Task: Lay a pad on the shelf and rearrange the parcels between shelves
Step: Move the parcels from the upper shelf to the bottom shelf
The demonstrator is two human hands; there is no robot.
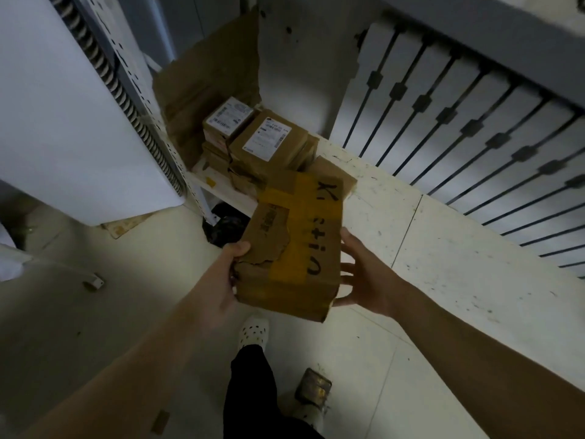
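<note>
Taped parcel (297, 236) hangs over the floor between your two hands, not yet on any shelf. Its long axis runs away from you, near end at your palms, far end pointing toward the low shelf (211, 182). From your left: your left hand (229, 277) clamps the near-left corner, thumb on top by the torn flap, fingers hidden underneath. Ahead of it the stacked parcels (269, 137) sit on that shelf, labels up, with a brown cardboard sheet (209, 74) standing behind them. The held parcel's far end reaches the stack's near edge in view, though you cannot tell whether they touch. Further right, your right hand (364, 280) is spread wide, thumb high, fingers fairly straight against the parcel's flank, tips out of sight below — a support, not a clasp. The stack lies forward and slightly left of your grip, so the left hand is the nearer one — I judge the move goes along the parcel's length.
</note>
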